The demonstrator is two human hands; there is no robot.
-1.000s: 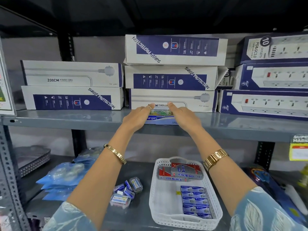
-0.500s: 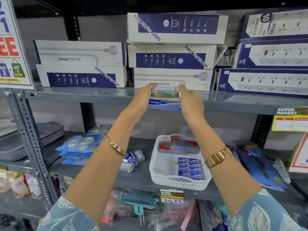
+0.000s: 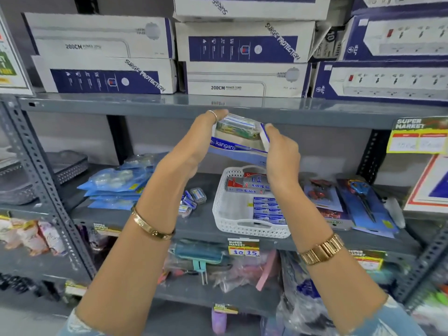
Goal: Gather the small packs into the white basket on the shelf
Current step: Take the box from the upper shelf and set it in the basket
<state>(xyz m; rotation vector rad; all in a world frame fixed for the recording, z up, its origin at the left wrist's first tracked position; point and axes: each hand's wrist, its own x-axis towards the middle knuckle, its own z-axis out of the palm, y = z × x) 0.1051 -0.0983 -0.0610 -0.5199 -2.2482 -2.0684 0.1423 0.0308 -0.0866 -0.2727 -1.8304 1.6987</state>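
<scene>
Both hands hold a blue and white Kangaro box (image 3: 236, 147) with a small clear pack of coloured clips (image 3: 236, 127) on top. My left hand (image 3: 194, 146) grips its left side, my right hand (image 3: 281, 154) its right side. The box hangs in the air, tilted, just below the upper shelf's edge and above the white basket (image 3: 232, 214). The basket stands on the middle shelf and holds red and grey packs (image 3: 247, 184) at the back and a row of small blue packs (image 3: 268, 209) on the right. Several small packs (image 3: 192, 201) lie loose on the shelf left of the basket.
Large white and blue power-strip boxes (image 3: 247, 78) fill the upper shelf. Blue plastic bags (image 3: 114, 185) lie left of the loose packs. Carded scissors (image 3: 361, 202) lie right of the basket. A grey tray (image 3: 65, 163) sits at far left. Price tags hang on the shelf edges.
Both hands have lifted the Kangaro box with the clip pack off the upper shelf and brought it down and toward me. The camera has tilted downward.
</scene>
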